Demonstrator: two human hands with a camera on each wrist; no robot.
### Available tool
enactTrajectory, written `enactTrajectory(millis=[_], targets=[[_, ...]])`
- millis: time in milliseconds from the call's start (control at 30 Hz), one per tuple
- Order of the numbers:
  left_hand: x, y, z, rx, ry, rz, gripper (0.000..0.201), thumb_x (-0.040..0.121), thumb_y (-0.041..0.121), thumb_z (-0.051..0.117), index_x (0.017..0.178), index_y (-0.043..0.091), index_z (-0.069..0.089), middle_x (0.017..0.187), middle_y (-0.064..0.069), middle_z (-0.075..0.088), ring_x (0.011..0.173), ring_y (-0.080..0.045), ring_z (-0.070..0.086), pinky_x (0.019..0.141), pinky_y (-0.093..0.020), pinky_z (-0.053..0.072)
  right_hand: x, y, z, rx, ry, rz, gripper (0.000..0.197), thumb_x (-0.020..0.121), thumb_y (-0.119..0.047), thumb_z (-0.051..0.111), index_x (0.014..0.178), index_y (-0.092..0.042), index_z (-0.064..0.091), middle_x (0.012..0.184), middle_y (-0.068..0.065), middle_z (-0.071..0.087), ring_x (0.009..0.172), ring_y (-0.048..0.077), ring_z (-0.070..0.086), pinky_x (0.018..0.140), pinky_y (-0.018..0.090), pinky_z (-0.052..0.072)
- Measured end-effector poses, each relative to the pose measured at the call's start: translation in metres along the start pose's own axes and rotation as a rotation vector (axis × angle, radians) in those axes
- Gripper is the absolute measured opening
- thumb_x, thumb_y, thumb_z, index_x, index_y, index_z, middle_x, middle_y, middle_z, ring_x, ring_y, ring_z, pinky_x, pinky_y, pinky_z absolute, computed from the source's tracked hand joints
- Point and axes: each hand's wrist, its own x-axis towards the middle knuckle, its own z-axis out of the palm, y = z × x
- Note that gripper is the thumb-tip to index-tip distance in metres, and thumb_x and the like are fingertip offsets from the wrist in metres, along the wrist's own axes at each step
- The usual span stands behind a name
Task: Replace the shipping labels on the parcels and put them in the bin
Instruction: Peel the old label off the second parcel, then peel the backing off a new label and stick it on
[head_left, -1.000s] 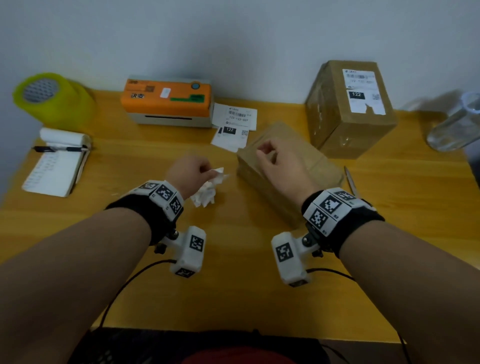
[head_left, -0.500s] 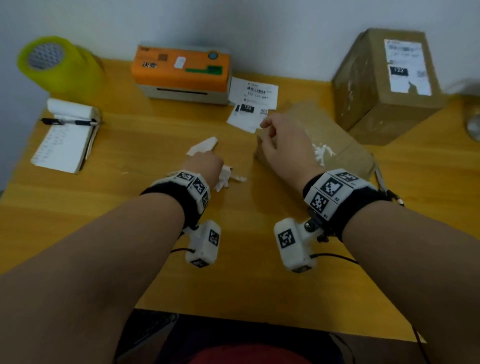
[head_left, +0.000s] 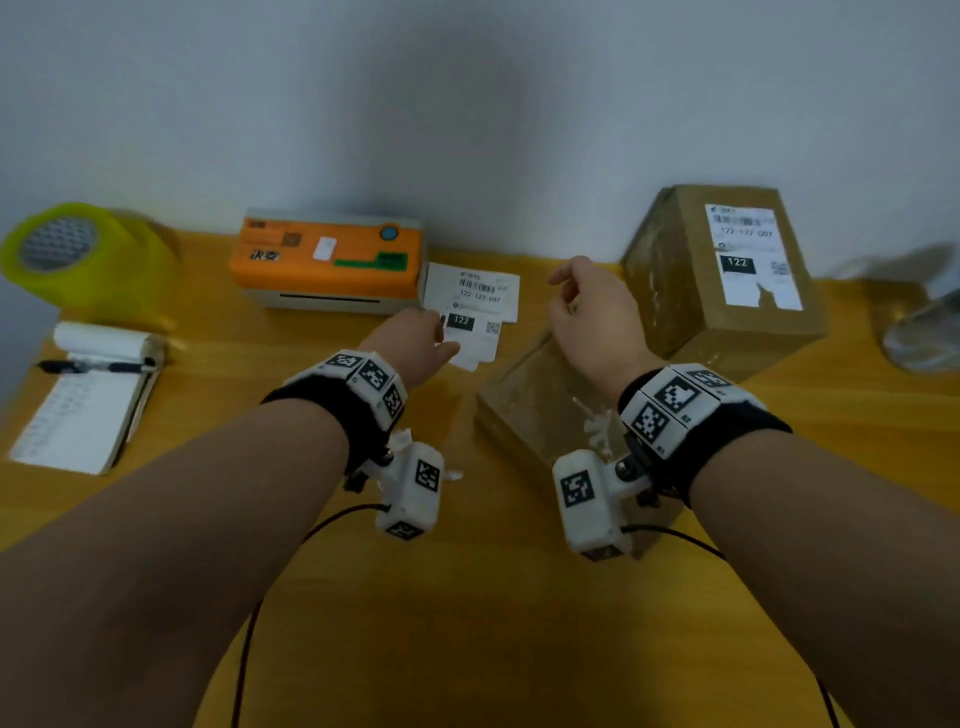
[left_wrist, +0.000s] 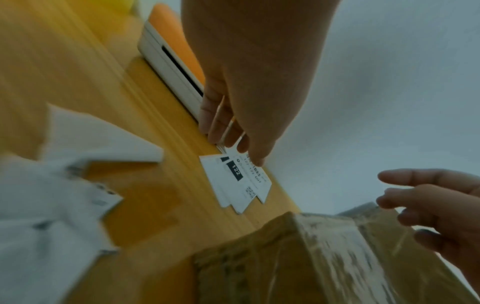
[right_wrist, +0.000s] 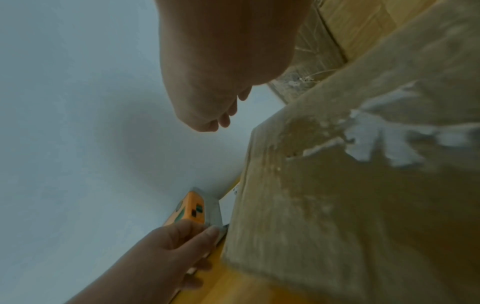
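Observation:
A small stack of fresh shipping labels (head_left: 475, 306) (left_wrist: 239, 181) lies beside the orange label printer (head_left: 327, 257). My left hand (head_left: 440, 339) (left_wrist: 228, 142) pinches the stack's near edge between thumb and fingers. The flat brown parcel (head_left: 530, 410) (right_wrist: 337, 205) lies at centre right, with torn white label residue (right_wrist: 376, 139) on its top. Just above its far end hovers my right hand (head_left: 563, 291) (right_wrist: 221, 119), fingers loosely curled and holding nothing. The crumpled old label (left_wrist: 52, 205) lies on the table near my left wrist. A taller parcel (head_left: 727, 280) with a torn label stands behind.
A yellow tape roll (head_left: 78, 254) sits at the back left, with a notepad (head_left: 78, 410) and a pen (head_left: 98, 366) in front of it. A clear bottle (head_left: 922, 327) lies at the right edge. The wall runs close behind the wooden table (head_left: 467, 597).
My left hand let go of the crumpled old label and moved forward to the label stack by the printer. My right hand rose off the flat parcel and moved toward its far end.

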Motion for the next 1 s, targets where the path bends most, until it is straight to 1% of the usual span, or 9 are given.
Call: enactTrajectory(millis=[100,233,367,467,533,733,800,867,1000], targets=[[0.025,0.008,0.007,-0.043,-0.050,-0.054,0.046,0.094,0.039,0.051,0.123,0.004,0.051,0.120,-0.015,0.057,0.108,-0.028,0.056,0.084,-0.034,0.045,0.016,0.007,0.003,0.004,-0.016,0.017,0.022,0.088,-0.010,0.049,0.107,-0.014,0.059,0.085,-0.004,0.055,0.087,0.021,0.056,0.082,0.041,0.048],[0.051,0.009,0.018,0.029,-0.161,-0.123,0.061,0.090,0.051,0.051,0.121,-0.001,0.048,0.121,-0.021,0.053,0.107,-0.031,0.055,0.080,-0.034,0.044,0.030,0.018,0.012,0.036,-0.029,0.058,0.021,0.088,-0.010,0.050,0.106,-0.015,0.059,0.084,-0.007,0.053,0.088,0.020,0.056,0.085,0.042,0.048],[0.063,0.012,0.029,0.117,-0.162,-0.164,0.074,0.086,0.057,0.054,0.128,-0.003,0.039,0.131,-0.024,0.040,0.114,-0.033,0.051,0.090,-0.037,0.044,0.037,0.023,0.024,0.042,-0.044,0.092,0.021,0.088,-0.011,0.051,0.107,-0.016,0.059,0.086,-0.007,0.053,0.089,0.019,0.056,0.086,0.043,0.049],[0.069,0.015,0.036,0.141,-0.142,-0.142,0.076,0.085,0.050,0.060,0.130,-0.004,0.033,0.134,-0.025,0.036,0.116,-0.034,0.049,0.093,-0.039,0.044,0.039,0.022,0.034,0.059,-0.070,0.099,0.020,0.089,-0.012,0.051,0.106,-0.018,0.059,0.087,-0.007,0.054,0.088,0.018,0.056,0.085,0.042,0.050],[0.073,0.014,0.038,0.102,-0.135,-0.152,0.076,0.083,0.047,0.065,0.129,-0.004,0.033,0.132,-0.024,0.038,0.115,-0.034,0.050,0.092,-0.038,0.044,0.039,0.020,0.039,0.048,-0.086,0.094,0.020,0.089,-0.014,0.051,0.107,-0.020,0.058,0.089,-0.007,0.055,0.088,0.017,0.056,0.084,0.040,0.050],[0.081,0.015,0.038,-0.053,-0.159,-0.216,0.062,0.082,0.035,0.070,0.121,-0.006,0.044,0.123,-0.020,0.052,0.115,-0.031,0.051,0.092,-0.035,0.044,0.043,0.021,0.043,-0.063,-0.116,0.075,0.019,0.091,-0.018,0.050,0.108,-0.022,0.056,0.094,-0.003,0.063,0.088,0.020,0.058,0.092,0.038,0.043],[0.081,0.016,0.038,-0.123,-0.157,-0.261,0.064,0.082,0.027,0.071,0.125,-0.006,0.038,0.126,-0.020,0.051,0.117,-0.032,0.051,0.092,-0.035,0.044,0.044,0.021,0.042,-0.068,-0.135,0.096,0.019,0.091,-0.018,0.050,0.109,-0.021,0.056,0.094,-0.002,0.063,0.086,0.020,0.059,0.086,0.037,0.048],[0.081,0.013,0.039,-0.214,-0.141,-0.298,0.067,0.081,0.016,0.071,0.129,-0.005,0.030,0.128,-0.022,0.050,0.117,-0.034,0.052,0.091,-0.036,0.045,0.044,0.020,0.041,-0.058,-0.150,0.104,0.020,0.091,-0.018,0.050,0.110,-0.021,0.055,0.095,0.000,0.065,0.084,0.020,0.060,0.075,0.035,0.051],[0.072,0.005,0.037,-0.312,-0.055,-0.226,0.039,0.085,0.004,0.061,0.118,-0.002,0.041,0.115,-0.020,0.057,0.106,-0.033,0.056,0.080,-0.035,0.043,0.044,0.020,0.040,-0.001,-0.162,0.104,0.021,0.091,-0.017,0.050,0.111,-0.018,0.055,0.099,0.003,0.065,0.082,0.019,0.060,0.061,0.028,0.045]])
